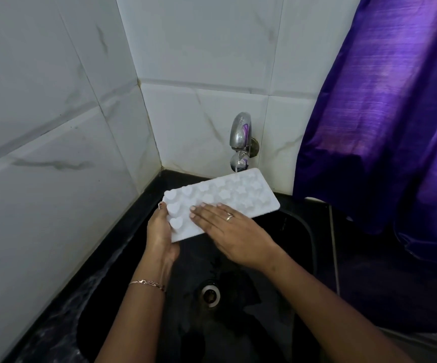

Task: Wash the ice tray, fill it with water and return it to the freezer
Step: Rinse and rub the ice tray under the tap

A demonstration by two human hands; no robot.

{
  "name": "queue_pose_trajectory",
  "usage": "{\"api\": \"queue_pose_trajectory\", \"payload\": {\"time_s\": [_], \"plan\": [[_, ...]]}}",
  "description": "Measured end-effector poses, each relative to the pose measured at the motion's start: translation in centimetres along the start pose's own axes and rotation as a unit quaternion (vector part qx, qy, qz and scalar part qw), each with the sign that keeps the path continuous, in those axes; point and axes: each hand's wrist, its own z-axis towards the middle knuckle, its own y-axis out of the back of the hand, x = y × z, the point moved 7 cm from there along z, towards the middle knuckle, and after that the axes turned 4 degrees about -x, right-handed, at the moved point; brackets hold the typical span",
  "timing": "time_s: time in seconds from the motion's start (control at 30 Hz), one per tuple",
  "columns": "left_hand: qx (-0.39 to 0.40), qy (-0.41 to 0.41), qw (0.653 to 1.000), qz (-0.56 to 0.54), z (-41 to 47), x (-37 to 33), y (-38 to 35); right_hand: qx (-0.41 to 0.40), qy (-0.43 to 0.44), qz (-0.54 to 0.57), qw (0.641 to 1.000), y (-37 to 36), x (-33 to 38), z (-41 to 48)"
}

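My left hand (161,229) grips the white moulded plastic ice tray (238,195) under the chrome tap (241,132); my right hand (238,234) presses it with straight fingers (206,210).

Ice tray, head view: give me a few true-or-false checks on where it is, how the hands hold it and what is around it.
1. The ice tray is held under the tap, over the black sink. True.
2. The left hand grips the tray's left end. True.
3. The right hand is curled round a sponge. False: it lies flat on the tray with straight fingers, and no sponge shows.
4. The tray lies on the sink bottom, covering the drain. False: it is held up at the back, and the drain is uncovered.
5. A purple curtain hangs to the right of the tap. True.
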Motion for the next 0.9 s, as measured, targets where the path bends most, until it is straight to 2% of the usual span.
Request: {"api": "queue_pose_trajectory", "payload": {"time_s": [0.13, 0.3, 0.43, 0.6, 0.7, 0.83, 0.9], "plan": [[-0.005, 0.004, 1.0, -0.007, 0.5, -0.7, 0.9, -0.041, -0.018, -0.035, 0.998, 0.6, -2.3, -2.9], [0.004, 0.019, 1.0, -0.019, 1.1, -1.2, 1.6, -0.082, -0.115, -0.068, 0.988, 2.5, -6.2, -5.0], [0.025, 0.095, 0.995, -0.016, 0.7, -0.3, 2.3, -0.143, -0.155, 0.017, 0.977, 3.8, -6.8, -6.0], [0.08, 0.202, 0.976, 0.022, -0.6, 1.8, 3.8, -0.21, -0.269, 0.132, 0.931, 4.7, -6.3, -7.8], [0.092, 0.207, 0.972, 0.064, -1.7, 2.9, 4.7, -0.227, -0.388, 0.275, 0.85, 3.2, -6.6, -9.5], [0.092, 0.186, 0.973, 0.103, -2.5, 4.1, 5.7, -0.28, -0.534, 0.407, 0.686, 1.7, -6.4, -11.6], [0.069, 0.154, 0.974, 0.149, -2.8, 4.1, 6.3, -0.29, -0.574, 0.448, 0.621, 1.2, -6.0, -12.2]]}}
